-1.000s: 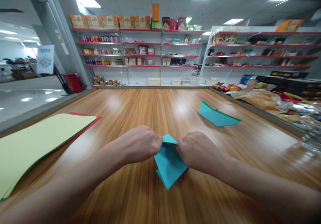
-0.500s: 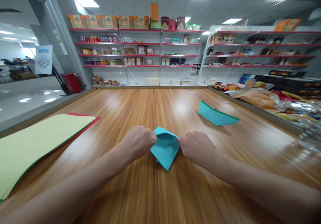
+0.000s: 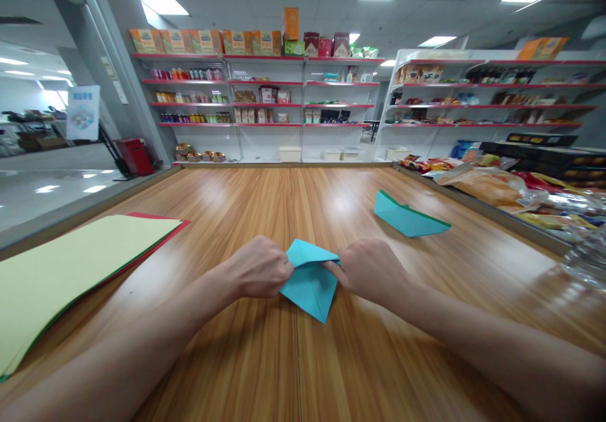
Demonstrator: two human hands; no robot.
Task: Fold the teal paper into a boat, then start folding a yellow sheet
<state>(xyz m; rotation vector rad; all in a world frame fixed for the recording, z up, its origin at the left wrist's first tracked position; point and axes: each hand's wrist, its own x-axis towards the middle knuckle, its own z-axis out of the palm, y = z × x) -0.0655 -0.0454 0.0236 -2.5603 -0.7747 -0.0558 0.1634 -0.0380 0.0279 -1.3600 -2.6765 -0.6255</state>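
Note:
A light blue piece of folded paper [image 3: 310, 291] is held between my two hands, low over the middle of the wooden table. Its near corner points down toward me, and a fold runs across its upper part. My left hand [image 3: 265, 267] is closed on the paper's left corner. On the other side, my right hand [image 3: 372, 270] grips the right corner, with one finger reaching in under the upper fold. Fingertips on the left side are hidden behind the knuckles. Beyond my right hand, a folded paper boat [image 3: 409, 219], blue with a green edge, lies on the table.
A stack of coloured paper sheets [image 3: 89, 252], pale yellow on top with green and red below, lies at the left of the wooden table [image 3: 227, 371]. Snack packets [image 3: 492, 188] and clear plastic [image 3: 589, 261] are along the right side. Stocked shelves [image 3: 265, 103] stand behind.
The upper fold of the blue paper has come down flatter, and its near corner has swung slightly right. My right finger now reaches further in under the fold.

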